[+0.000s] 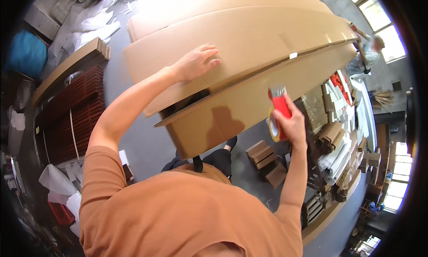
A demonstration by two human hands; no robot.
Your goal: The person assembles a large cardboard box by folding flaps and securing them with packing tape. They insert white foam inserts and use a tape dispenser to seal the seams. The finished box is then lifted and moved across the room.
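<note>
A long brown cardboard box [249, 38] stretches away in front of me, with a dark gap along the seam between its top flap and side. My left hand [196, 63] rests on the top flap, fingers loosely spread, holding nothing. In my right hand [292, 125] is a red tape dispenser [280, 106] with a yellow-rimmed tape roll, raised beside the box's near side. The dispenser's metal end points toward the box. A small white piece [293, 55] sits at the seam. The box's near-left corner stands open at the seam.
Another person [370, 51] stands at the box's far right end. Stacked dark-red slats [73, 116] lie on the left. Brown blocks [267, 161] are on the floor by my right forearm. White and brown packing strips [336, 150] fill the right side.
</note>
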